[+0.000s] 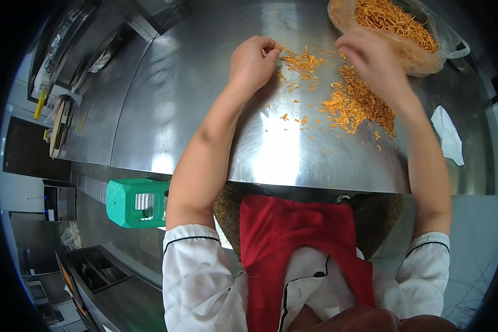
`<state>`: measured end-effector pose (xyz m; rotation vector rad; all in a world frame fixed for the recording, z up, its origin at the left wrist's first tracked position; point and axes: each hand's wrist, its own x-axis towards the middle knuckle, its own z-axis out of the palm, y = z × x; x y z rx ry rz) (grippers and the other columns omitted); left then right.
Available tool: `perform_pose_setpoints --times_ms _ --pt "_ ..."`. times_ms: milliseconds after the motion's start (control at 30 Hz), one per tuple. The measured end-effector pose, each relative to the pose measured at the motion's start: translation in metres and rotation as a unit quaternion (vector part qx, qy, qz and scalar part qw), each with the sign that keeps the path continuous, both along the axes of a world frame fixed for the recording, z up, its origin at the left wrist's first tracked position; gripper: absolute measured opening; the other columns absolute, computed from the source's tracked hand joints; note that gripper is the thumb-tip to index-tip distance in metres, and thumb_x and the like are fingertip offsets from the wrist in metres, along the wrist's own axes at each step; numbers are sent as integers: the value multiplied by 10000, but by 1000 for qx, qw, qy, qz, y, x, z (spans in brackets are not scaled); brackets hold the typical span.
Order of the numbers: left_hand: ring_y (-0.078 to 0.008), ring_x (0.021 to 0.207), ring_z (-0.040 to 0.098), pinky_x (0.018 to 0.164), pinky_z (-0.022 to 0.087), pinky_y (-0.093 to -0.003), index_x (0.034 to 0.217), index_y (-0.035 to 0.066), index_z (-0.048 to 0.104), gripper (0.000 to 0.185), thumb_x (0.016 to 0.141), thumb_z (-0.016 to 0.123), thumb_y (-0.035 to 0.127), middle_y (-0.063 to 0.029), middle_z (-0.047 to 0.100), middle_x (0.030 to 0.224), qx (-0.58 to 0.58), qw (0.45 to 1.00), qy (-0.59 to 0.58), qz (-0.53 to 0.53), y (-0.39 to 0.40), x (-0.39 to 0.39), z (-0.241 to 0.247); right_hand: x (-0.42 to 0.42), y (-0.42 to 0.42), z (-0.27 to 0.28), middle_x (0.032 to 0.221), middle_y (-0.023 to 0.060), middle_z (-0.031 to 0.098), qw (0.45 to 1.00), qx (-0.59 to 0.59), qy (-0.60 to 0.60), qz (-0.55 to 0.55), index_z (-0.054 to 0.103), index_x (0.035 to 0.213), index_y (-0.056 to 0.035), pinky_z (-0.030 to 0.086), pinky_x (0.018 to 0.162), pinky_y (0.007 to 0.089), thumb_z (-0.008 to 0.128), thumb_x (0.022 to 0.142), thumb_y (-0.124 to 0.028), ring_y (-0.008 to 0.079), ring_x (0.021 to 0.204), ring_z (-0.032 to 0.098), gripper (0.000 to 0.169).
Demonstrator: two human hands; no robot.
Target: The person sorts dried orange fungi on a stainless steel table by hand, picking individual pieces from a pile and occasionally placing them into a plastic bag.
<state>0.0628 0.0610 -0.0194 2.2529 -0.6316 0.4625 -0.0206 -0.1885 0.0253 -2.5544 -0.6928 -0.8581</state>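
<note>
My left hand (254,62) is at the left edge of a loose scatter of dried orange strands (305,63), thumb and fingers drawn together. Whether a strand is pinched there is too small to make out. Blurred, my right hand (371,56) hovers by the front of a clear plastic bag (425,66), its fingers curled; what they hold cannot be seen. The open bag is full of long orange strands (394,25). Below my right hand lie a darker brown-orange pile (371,99) and, against its left side, a lighter orange pile (344,110).
Crumbs (296,119) dot the stainless steel table (191,83). A white cloth or tissue (448,135) lies right of my right forearm. A green plastic stool (137,203) stands on the floor at left. Metal shelving (103,45) is at the upper left.
</note>
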Motion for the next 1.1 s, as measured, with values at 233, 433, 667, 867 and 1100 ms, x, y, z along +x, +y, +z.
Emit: perform_pose_setpoints --times_ms 233,433,667,867,1100 --pt "-174 761 575 715 481 -322 1001 102 709 164 844 680 141 -40 626 898 72 997 8 -37 3 0 -4 32 37 -32 977 98 591 994 -67 89 -4 631 1041 -39 481 789 397 616 856 -53 309 923 593 186" --pt "-205 776 596 726 481 -353 940 91 694 150 803 702 150 -62 619 887 96 991 22 -90 -5 -6 -8 36 34 -35 940 88 572 987 -77 142 -4 611 983 -34 479 764 376 631 855 -66 286 873 587 133" --pt "-188 754 598 696 482 -331 882 61 684 133 846 687 189 -58 643 849 22 991 87 -94 -7 -6 -11 8 19 -15 809 -19 570 943 125 307 22 596 909 -34 430 668 240 648 888 -116 72 748 518 99" --pt "-96 696 547 635 449 -241 944 22 658 133 906 652 149 -15 630 814 -169 908 325 -203 -14 -22 6 2 10 -25 817 -49 586 859 324 384 97 600 916 -64 416 677 195 643 910 -145 35 748 504 91" --pt "-104 770 600 718 498 -227 1070 1 593 186 927 632 114 -37 637 882 -275 816 416 -291 -12 -22 5 -3 19 -21 884 -33 602 805 409 410 131 613 1048 -47 446 700 191 674 896 -145 40 769 527 191"
